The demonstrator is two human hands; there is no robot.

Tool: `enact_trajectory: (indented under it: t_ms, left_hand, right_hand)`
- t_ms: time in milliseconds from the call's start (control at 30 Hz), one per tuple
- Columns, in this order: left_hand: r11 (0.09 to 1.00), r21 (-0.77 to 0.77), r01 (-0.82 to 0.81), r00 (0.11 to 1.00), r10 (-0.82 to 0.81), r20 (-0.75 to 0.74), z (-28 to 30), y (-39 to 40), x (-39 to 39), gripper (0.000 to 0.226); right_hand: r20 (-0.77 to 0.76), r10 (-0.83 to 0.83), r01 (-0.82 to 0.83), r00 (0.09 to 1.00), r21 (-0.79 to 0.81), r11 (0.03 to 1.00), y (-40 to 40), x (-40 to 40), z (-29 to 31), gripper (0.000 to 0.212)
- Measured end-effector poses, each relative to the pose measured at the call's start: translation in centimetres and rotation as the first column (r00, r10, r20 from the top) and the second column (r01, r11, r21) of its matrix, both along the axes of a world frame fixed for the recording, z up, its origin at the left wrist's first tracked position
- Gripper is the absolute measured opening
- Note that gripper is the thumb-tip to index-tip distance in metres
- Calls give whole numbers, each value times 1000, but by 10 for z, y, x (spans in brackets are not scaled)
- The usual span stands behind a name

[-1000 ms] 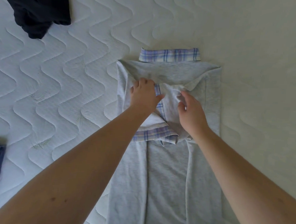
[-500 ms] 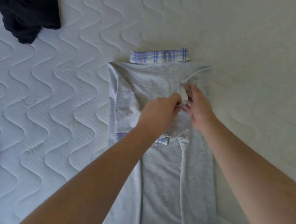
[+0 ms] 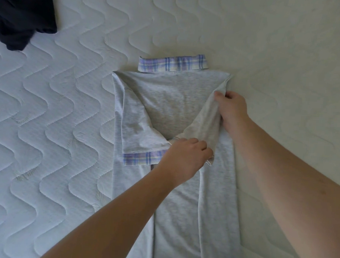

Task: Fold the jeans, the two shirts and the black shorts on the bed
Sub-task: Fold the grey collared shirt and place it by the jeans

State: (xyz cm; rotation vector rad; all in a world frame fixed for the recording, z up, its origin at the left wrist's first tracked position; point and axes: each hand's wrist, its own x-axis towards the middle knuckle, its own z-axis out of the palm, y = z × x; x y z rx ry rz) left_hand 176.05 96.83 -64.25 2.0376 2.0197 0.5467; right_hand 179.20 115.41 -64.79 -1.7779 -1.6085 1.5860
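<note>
Grey shirt (image 3: 166, 101): lies back-up along the middle of the bed (image 3: 249, 34), sides folded inward into a long narrow strip, collar end away from the person.
Plaid collar (image 3: 173, 65): flat at the far edge of the shirt, lilac and blue checks.
Left sleeve (image 3: 137, 127): folded in over the back, its plaid cuff (image 3: 142, 159) lying flat across the strip.
Right sleeve (image 3: 202, 128): raised in a loose fold between the two hands — not flat on the shirt.
Left hand (image 3: 185, 159): fingers curled, grip closed on the sleeve's lower end near the cuff; the hem itself is mostly hidden under the hand.
Right hand (image 3: 233, 112): thumb and fingers pinch the sleeve's upper edge near the shoulder, it seems.
Black shorts (image 3: 23, 16): dark crumpled heap at the far left corner of the bed — well apart from the shirt.
</note>
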Motion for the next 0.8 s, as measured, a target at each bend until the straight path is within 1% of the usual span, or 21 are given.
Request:
enact_trajectory:
  t_ms: [67,133,233,267,300,333,367,400,433,467,500,533,567,633,700,767,800]
  left_hand:
    - [1000,-25,-17,1000,17,19,-6,-2,5,26]
    - [998,-50,-45,998,47,45,-11,0,11,22]
    - [997,-70,-27,982,40,184,-11,4,16,5]
    - [996,-77,-41,970,58,236,-7,4,15,14]
    - [993,-73,-89,954,106,281,-3,2,12,23]
    - [982,-77,-172,925,188,329,4,0,5,28]
    - [956,-82,-282,885,292,362,10,-4,-3,27]
    - [913,-114,-392,838,405,365,13,-8,-12,23]
    - [861,-169,-480,793,508,336,14,-12,-22,20]
    - [806,-250,-537,759,591,274,13,-14,-31,20]
    - [749,-347,-565,741,645,184,11,-15,-37,24]
    - [701,-435,-566,746,660,92,8,-16,-42,31]
    - [672,-504,-543,770,638,21,6,-14,-45,38]
    - [661,-586,-469,841,537,-66,8,-9,-47,46]
    - [667,-624,-407,891,439,-111,13,-2,-48,44]
    - [695,-618,-368,912,399,-94,22,5,-46,35]
    - [717,-605,-346,913,405,-43,28,8,-44,32]
  right_hand:
    - [29,23,-23,999,5,1000,9,0,-6,25]
    - [69,90,-91,994,19,996,13,2,-8,25]
    - [97,121,-128,988,61,990,11,5,-4,20]
    - [101,120,-127,988,67,990,10,7,-3,18]
    - [116,133,-141,984,69,988,6,11,-1,16]
    - [149,165,-176,975,66,982,1,17,0,17]
    - [185,206,-220,961,61,974,-5,25,-1,24]
    - [221,250,-266,943,47,963,-13,33,1,37]
    - [255,302,-316,919,14,949,-23,41,2,46]
    - [269,350,-356,897,-29,934,-34,49,4,48]
    - [276,401,-393,873,-86,915,-44,55,7,41]
    - [277,449,-426,850,-143,894,-55,62,9,33]
    - [282,491,-457,825,-181,871,-63,66,10,29]
    - [299,525,-485,797,-201,851,-74,73,10,30]
    - [308,505,-468,806,-191,863,-79,76,6,27]
    - [292,482,-447,826,-179,876,-79,80,2,23]
    - [280,474,-444,835,-168,880,-79,81,1,21]
